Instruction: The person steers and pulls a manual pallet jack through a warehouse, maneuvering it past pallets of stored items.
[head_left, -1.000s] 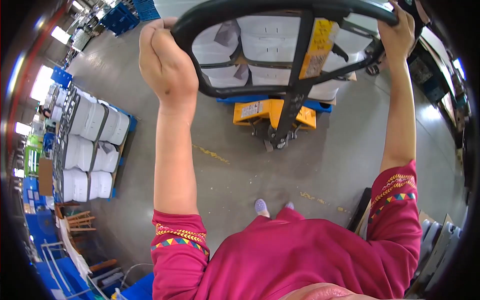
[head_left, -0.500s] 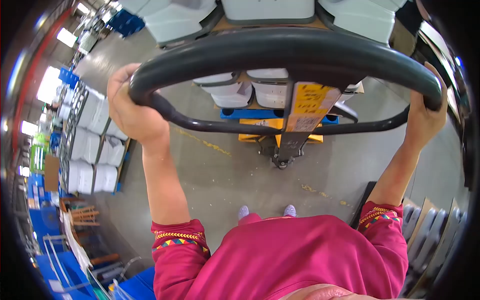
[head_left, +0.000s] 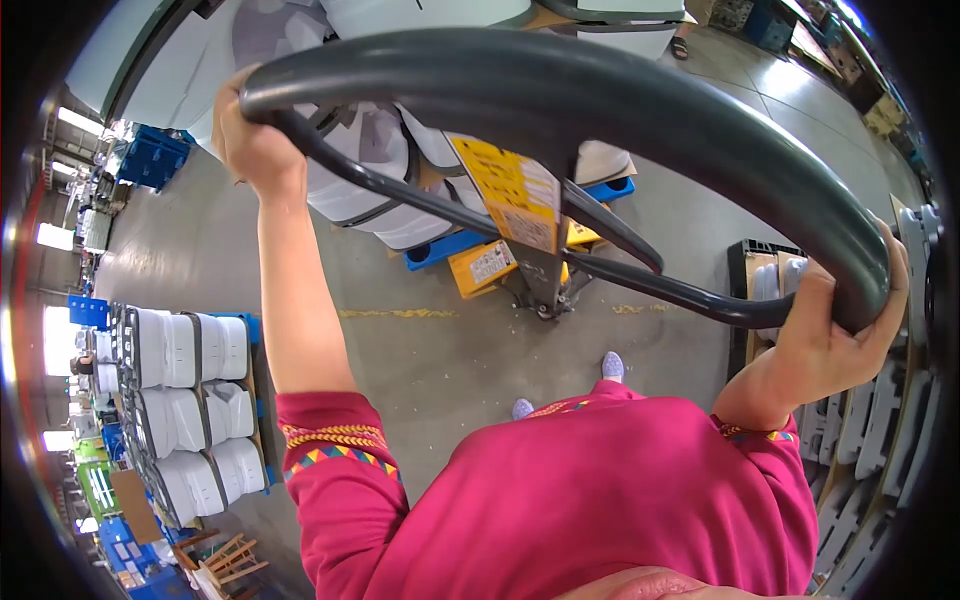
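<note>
From the head view, we look down on a black handle, a large loop slanting from its higher left end to its lower right end. We have our left hand at its left end, the fingers curled around the bar and partly hidden behind it. Our right hand grips its right end, the fingers closed around the outer side and the thumb on the inner side.

Inside the handle's loop we see a yellow label on the stem and, just right of it, a black lever. Below the handle, the stem runs down to a yellow pallet jack, close to a blue pallet. White molded units are piled behind the handle, reaching above its upper bar.

Well left of the handle and lower, we see another stack of white units with dark strips between them. Right of the handle and below our right hand stand rows of gray parts. Below the handle, our speckled shoes are on the gray floor, near a worn yellow line.
</note>
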